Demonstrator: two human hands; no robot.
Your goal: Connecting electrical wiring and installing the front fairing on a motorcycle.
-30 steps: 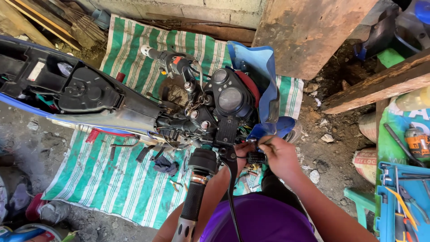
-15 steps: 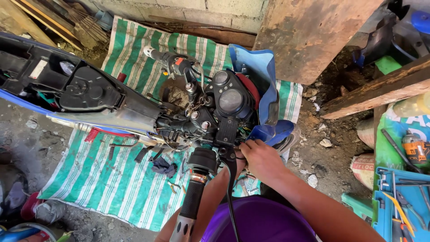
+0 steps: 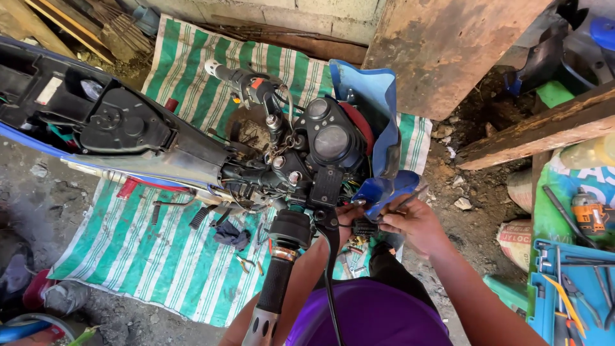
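A stripped motorcycle stands over a green and white striped tarp. Its round gauges and blue front fairing are just ahead of me. My left hand reaches up beside the near handlebar grip and pinches a small black connector under the fairing's lower edge. My right hand is right next to it, fingers closed on a thin metal tool that points at the connector. A black cable partly covers my left wrist.
A blue toolbox with several hand tools and an orange drill are at the right. A rusty metal sheet and a wooden beam stand beyond the fairing. Pliers and a dark rag lie on the tarp.
My right hand slid left toward the connector, then came back a little to the right. My left hand stayed at the connector. The view shifted slightly.
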